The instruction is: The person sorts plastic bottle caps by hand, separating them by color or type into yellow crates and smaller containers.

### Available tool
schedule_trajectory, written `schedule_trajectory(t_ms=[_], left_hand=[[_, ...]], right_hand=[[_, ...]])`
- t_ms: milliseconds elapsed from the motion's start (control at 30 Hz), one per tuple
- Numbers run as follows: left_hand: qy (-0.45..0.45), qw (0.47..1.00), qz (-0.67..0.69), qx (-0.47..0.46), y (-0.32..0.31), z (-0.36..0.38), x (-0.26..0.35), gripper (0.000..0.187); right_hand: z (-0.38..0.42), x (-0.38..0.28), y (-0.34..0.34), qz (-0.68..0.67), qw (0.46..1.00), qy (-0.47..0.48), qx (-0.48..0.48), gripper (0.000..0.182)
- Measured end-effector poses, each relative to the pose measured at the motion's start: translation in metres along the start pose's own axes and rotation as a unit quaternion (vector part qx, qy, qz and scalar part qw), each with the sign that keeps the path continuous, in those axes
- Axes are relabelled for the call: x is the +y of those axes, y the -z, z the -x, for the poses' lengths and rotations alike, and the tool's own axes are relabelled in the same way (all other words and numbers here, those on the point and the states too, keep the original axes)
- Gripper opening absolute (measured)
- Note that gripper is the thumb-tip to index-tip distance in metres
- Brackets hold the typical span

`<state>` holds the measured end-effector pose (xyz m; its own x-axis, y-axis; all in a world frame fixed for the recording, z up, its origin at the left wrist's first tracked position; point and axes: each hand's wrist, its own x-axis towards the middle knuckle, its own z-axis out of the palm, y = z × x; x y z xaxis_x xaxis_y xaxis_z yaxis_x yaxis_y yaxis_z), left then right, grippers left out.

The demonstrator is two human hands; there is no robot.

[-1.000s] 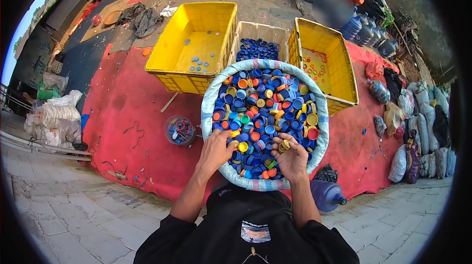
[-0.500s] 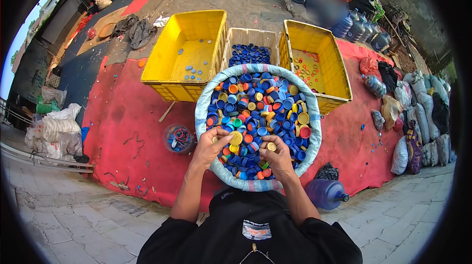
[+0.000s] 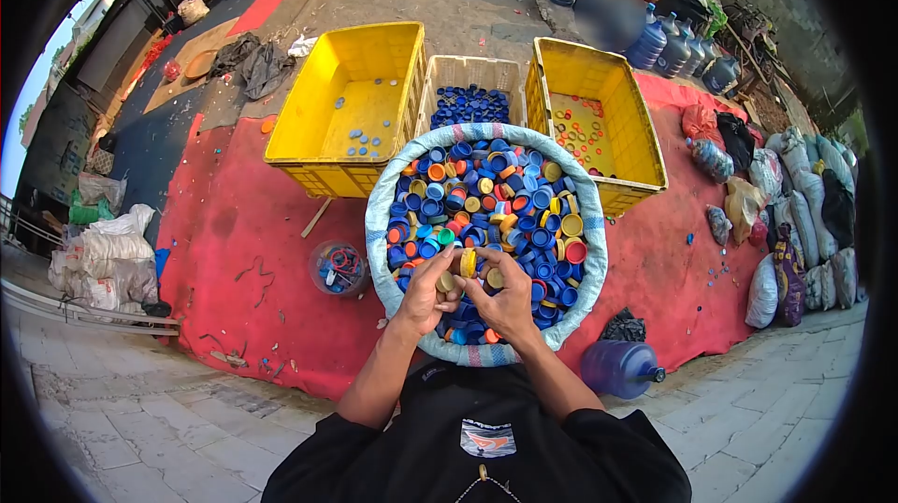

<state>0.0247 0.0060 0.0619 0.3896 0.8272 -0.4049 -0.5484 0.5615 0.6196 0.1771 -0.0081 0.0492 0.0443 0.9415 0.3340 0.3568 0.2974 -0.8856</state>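
Note:
Both my hands are close together over a round sack [image 3: 379,213] with a rolled pale-blue rim, filled with loose plastic bottle caps [image 3: 538,238], mostly blue. A yellow cap [image 3: 468,262] stands on edge between my fingertips. My left hand [image 3: 427,297] is closed, with a dull gold cap [image 3: 445,282] held in its fingers near the yellow one. Closed too, my right hand [image 3: 505,297] pinches the yellow cap and keeps another gold cap [image 3: 495,277] against its fingers. Which fingers of the left touch the yellow cap is hard to see.
Beyond the sack stand a yellow crate [image 3: 323,63] with a few grey-blue caps, a whitish crate [image 3: 516,82] of blue caps and another yellow crate [image 3: 617,96] with rings. A clear tub [image 3: 339,269] sits left; a water jug [image 3: 622,369] lies right.
My hands have come together over the near part of the sack. The yellow cap has turned on edge and shifted right, between both hands. The view has shifted slightly.

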Motion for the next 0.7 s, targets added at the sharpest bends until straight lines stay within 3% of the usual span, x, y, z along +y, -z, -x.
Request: schedule_trajectory(t_ms=[233,433,533,700], left_hand=[[-0.017,0.998,-0.058,0.035,-0.002,-0.006,-0.007,0.026],[-0.081,0.971,-0.221,0.051,-0.008,-0.01,-0.001,0.034],[-0.095,0.975,-0.178,0.093,-0.008,-0.019,0.002,0.037],[-0.039,0.996,-0.069,0.052,-0.012,-0.039,-0.001,0.019]], right_hand=[[0.004,0.003,-0.004,0.009,0.998,0.038,0.043,0.045],[-0.001,0.004,0.005,0.023,0.997,0.077,0.003,0.044],[0.004,0.009,0.009,-0.005,0.999,-0.036,0.006,0.04],[0.004,0.019,0.021,-0.128,0.971,-0.2,0.011,0.037]])
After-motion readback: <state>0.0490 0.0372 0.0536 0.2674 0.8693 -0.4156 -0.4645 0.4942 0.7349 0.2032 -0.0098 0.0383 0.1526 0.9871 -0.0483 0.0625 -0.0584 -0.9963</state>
